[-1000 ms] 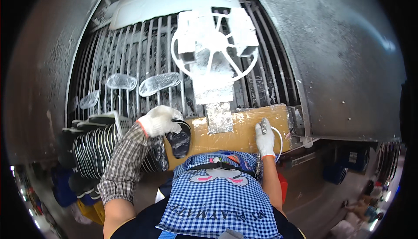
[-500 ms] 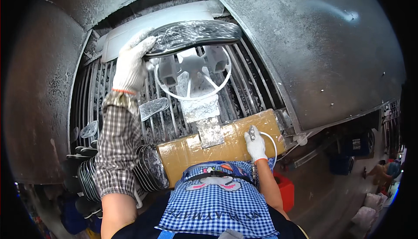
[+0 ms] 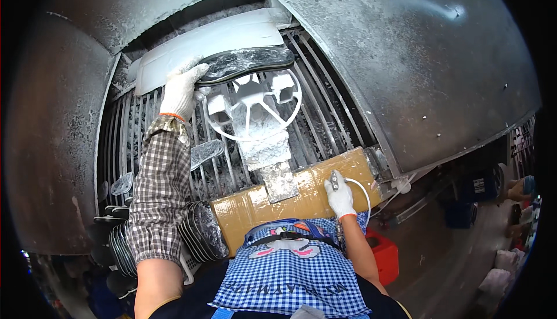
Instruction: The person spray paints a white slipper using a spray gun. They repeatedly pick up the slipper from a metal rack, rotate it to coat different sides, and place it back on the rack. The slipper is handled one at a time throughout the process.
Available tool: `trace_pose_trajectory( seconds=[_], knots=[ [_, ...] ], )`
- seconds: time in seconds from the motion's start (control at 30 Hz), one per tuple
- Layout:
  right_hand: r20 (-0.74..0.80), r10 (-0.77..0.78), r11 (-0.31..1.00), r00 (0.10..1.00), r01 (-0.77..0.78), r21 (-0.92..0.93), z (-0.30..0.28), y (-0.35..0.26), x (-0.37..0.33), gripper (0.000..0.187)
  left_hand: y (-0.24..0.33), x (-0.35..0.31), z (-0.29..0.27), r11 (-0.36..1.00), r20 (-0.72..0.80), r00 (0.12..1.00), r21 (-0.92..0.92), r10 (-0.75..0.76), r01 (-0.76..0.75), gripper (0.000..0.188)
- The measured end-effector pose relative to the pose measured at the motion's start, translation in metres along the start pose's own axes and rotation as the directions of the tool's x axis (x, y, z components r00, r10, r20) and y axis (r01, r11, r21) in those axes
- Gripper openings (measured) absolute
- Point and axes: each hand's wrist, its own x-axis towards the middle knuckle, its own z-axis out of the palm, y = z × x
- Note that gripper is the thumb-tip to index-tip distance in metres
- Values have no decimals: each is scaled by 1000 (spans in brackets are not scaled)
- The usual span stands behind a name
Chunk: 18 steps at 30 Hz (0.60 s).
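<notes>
In my left hand, in a white knit glove, is one end of a black shoe sole. The thumb and fingers close on its left end, and shiny film seems to cover its top. The sole lies across the far part of a white-coated round turntable frame; whether it touches cannot be made out. My gloved right hand is closed around a small metal nozzle gun with a white hose, over a brown taped cardboard pad.
Metal bars run beneath the turntable, with a film-wrapped sole on them. A white sheet lies behind. Metal walls stand at both sides. Stacked soles are by my left forearm; a red container stands at right.
My left hand has brought the sole down and toward me, slightly left, over the turntable frame. The frame has turned a little. My right hand stays nearly in place with the nozzle gun.
</notes>
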Motion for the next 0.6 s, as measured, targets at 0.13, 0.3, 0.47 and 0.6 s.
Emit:
trace_pose_trajectory(
  seconds=[0.13, 0.3, 0.47, 0.6],
  knots=[
    [3, 6, 1000, 1000, -6, 10, 0, 0, 1, 61, 3, -4, 0, 969, -76, 996, 246, 40, -20, 52],
    [-6, 4, 1000, 1000, -4, 26, -2, -3, 0, 59, -1, -3, -5, 934, -106, 988, 350, 111, -68, 66],
    [20, 53, 998, 998, -54, 13, -5, -13, -2, 58, -1, -5, -7, 903, -134, 985, 427, 107, -40, 65],
    [4, 31, 1000, 1000, -31, 5, -1, -5, 1, 59, -4, -5, -10, 910, -126, 990, 415, 71, -13, 66]
  ],
)
